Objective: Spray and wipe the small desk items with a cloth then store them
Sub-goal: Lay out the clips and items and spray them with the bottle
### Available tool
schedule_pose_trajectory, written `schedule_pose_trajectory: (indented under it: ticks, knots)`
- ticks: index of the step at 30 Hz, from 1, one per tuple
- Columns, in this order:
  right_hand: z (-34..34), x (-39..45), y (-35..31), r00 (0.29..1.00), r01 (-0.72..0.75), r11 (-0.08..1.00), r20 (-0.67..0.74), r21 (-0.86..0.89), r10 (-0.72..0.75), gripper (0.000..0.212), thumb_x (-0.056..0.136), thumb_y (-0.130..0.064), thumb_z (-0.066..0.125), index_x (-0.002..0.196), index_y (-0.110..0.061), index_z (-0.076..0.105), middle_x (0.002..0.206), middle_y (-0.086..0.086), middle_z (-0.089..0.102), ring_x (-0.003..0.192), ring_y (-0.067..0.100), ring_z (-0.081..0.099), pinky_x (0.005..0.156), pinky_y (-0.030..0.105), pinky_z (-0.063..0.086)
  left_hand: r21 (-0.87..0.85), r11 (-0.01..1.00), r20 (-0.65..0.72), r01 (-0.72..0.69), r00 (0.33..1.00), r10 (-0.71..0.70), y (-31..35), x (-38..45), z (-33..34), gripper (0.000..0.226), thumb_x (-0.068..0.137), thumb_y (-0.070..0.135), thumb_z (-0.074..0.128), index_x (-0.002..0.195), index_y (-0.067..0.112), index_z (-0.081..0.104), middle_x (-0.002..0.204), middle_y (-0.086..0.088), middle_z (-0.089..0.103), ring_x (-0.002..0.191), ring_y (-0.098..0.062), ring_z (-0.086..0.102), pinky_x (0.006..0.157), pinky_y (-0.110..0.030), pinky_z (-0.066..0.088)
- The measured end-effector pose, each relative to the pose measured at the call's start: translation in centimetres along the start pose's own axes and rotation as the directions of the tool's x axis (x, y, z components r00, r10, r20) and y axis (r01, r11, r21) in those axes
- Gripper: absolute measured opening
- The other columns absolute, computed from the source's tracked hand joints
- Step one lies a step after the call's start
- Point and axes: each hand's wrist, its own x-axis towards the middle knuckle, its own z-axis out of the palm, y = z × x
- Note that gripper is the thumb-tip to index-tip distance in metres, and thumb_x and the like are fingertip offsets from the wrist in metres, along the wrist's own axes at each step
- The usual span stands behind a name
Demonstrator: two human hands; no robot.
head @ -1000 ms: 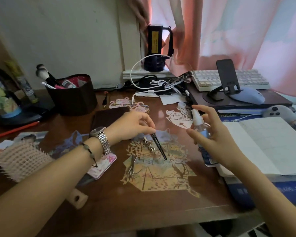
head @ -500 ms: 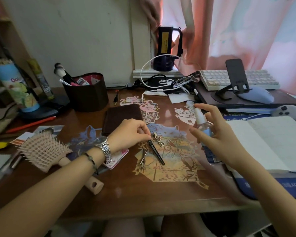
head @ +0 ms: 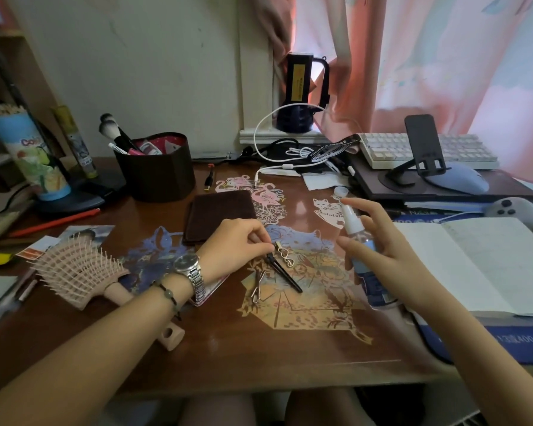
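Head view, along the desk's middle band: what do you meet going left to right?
Hairbrush → left hand → black clip → spray bottle → right hand → open notebook.

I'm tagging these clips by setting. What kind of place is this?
Most likely a personal desk in a bedroom or home study: a keyboard and mouse, a holder of makeup brushes, and pink window curtains.
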Motion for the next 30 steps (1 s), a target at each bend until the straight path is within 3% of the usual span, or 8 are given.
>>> schedule_pose_trajectory:
  ticks: [4, 7, 11, 19, 25, 30]
  knots:
    - [0.7, 0.0, -0.9, 0.998, -0.044, 0.979, 0.041, 0.2, 0.037, 0.041, 0.088, -0.025, 0.056, 0.126, -0.039, 0.047, 0.09, 0.008, 0.063, 0.07, 0.021, 0.062, 0.062, 0.032, 0.051, 0.038, 0.999, -0.05, -0.019, 0.999, 0.021, 0.1, -1.4, -1.6, 0.008, 0.082, 0.032, 0.069, 0.085, 0.024, 0.07, 0.082, 0.01, 0.069, 0.078, 0.0, 0.064, 0.072, -0.017, 0.052]
    - [1.2, 0.0, -1.3, 0.99, -0.122, 0.91, 0.117, 0.396, 0.082, 0.039, 0.091, -0.016, 0.053, 0.126, -0.032, 0.048, 0.081, 0.014, 0.059, 0.059, 0.028, 0.056, 0.05, 0.032, 0.05, 0.096, 0.995, -0.085, -0.036, 0.995, 0.044, 0.1, -3.7, -3.4, 0.006, 0.085, 0.031, 0.066, 0.086, 0.026, 0.069, 0.083, 0.012, 0.068, 0.081, 0.003, 0.062, 0.071, -0.011, 0.048]
    - [1.5, -0.1, -1.4, 0.974, -0.177, 0.829, 0.215, 0.53, 0.07, 0.04, 0.086, -0.015, 0.052, 0.123, -0.03, 0.049, 0.078, 0.016, 0.055, 0.052, 0.028, 0.056, 0.046, 0.034, 0.052, 0.177, 0.984, -0.136, 0.016, 0.991, 0.008, -0.9, -8.0, -5.0, 0.006, 0.087, 0.036, 0.061, 0.089, 0.033, 0.065, 0.086, 0.021, 0.063, 0.087, 0.009, 0.056, 0.067, -0.011, 0.045]
    - [2.2, 0.6, -0.4, 0.949, -0.28, 0.834, 0.27, 0.476, 0.165, 0.05, 0.073, -0.016, 0.058, 0.12, -0.032, 0.051, 0.077, 0.014, 0.061, 0.049, 0.029, 0.056, 0.044, 0.034, 0.051, 0.205, 0.974, -0.257, 0.101, 0.965, -0.046, -4.1, -11.9, -4.3, 0.004, 0.084, 0.032, 0.066, 0.088, 0.032, 0.067, 0.089, 0.021, 0.062, 0.089, 0.007, 0.055, 0.073, -0.009, 0.039]
    - [2.3, -0.9, -1.0, 0.958, -0.253, 0.874, 0.237, 0.416, 0.164, 0.052, 0.079, -0.021, 0.059, 0.127, -0.039, 0.051, 0.091, 0.01, 0.065, 0.061, 0.025, 0.061, 0.054, 0.032, 0.053, 0.197, 0.978, -0.297, 0.068, 0.955, -0.006, -4.8, -11.9, -3.9, 0.007, 0.083, 0.033, 0.065, 0.088, 0.028, 0.068, 0.088, 0.019, 0.063, 0.089, 0.001, 0.058, 0.08, -0.03, 0.05]
    - [2.2, -0.8, -1.1, 0.966, -0.256, 0.885, 0.147, 0.39, 0.215, 0.059, 0.077, -0.016, 0.065, 0.128, -0.041, 0.048, 0.092, 0.009, 0.054, 0.062, 0.02, 0.058, 0.05, 0.033, 0.051, 0.232, 0.971, -0.325, 0.06, 0.946, 0.019, -4.7, -11.8, -3.6, 0.004, 0.084, 0.03, 0.066, 0.087, 0.029, 0.068, 0.085, 0.018, 0.062, 0.085, -0.002, 0.056, 0.075, -0.029, 0.048]
